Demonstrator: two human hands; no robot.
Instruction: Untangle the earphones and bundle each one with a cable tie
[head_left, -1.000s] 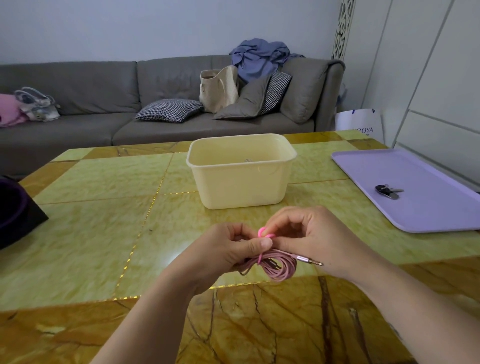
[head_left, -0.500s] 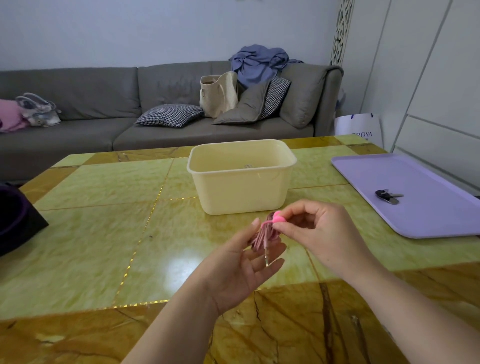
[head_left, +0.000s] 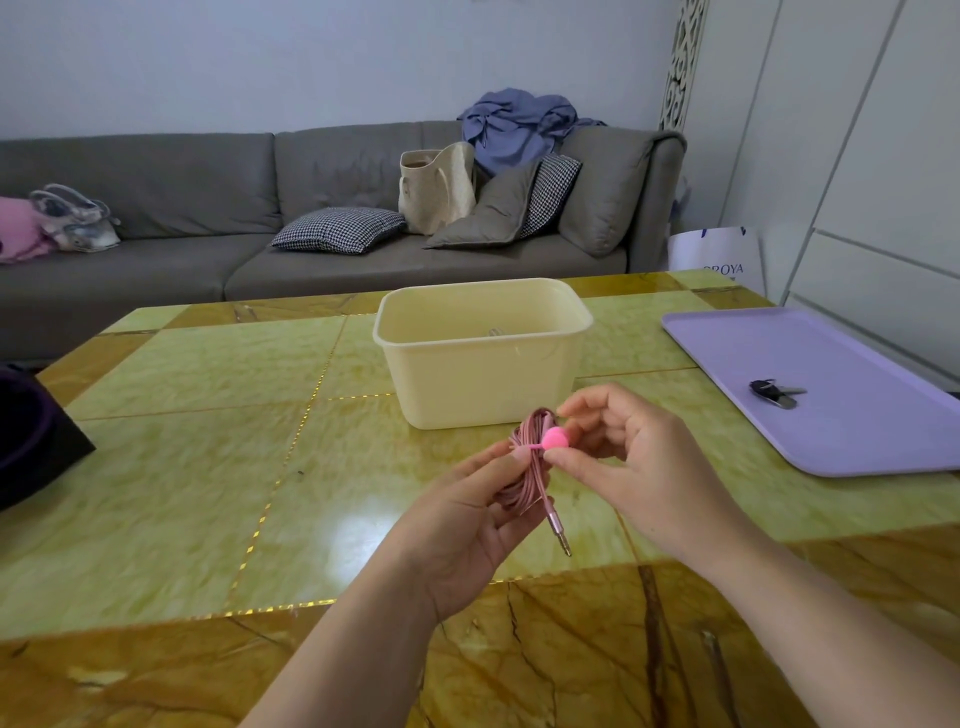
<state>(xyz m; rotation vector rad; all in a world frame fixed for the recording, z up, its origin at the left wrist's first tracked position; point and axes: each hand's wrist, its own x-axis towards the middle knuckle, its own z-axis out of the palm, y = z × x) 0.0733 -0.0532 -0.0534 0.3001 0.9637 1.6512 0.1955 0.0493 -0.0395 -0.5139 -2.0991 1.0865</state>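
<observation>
A coiled pink earphone cable (head_left: 531, 470) hangs upright between my hands above the table, its metal jack plug (head_left: 558, 530) dangling below. A bright pink cable tie (head_left: 554, 440) is wrapped round the coil, its round head showing on the right side. My right hand (head_left: 631, 462) pinches the tie's head between thumb and fingers. My left hand (head_left: 467, 519) lies palm up under the coil, with its fingers curled round the lower loops. The earbuds are hidden in the bundle.
A cream plastic tub (head_left: 483, 351) stands just behind my hands. A lilac tray (head_left: 852, 405) at the right holds a set of keys (head_left: 774, 392). A dark object (head_left: 31, 436) sits at the table's left edge. A grey sofa (head_left: 208, 244) lies beyond.
The coil has been lifted off the table and turned from flat to upright. My left hand has opened palm up beneath it, while my right hand still pinches the tie.
</observation>
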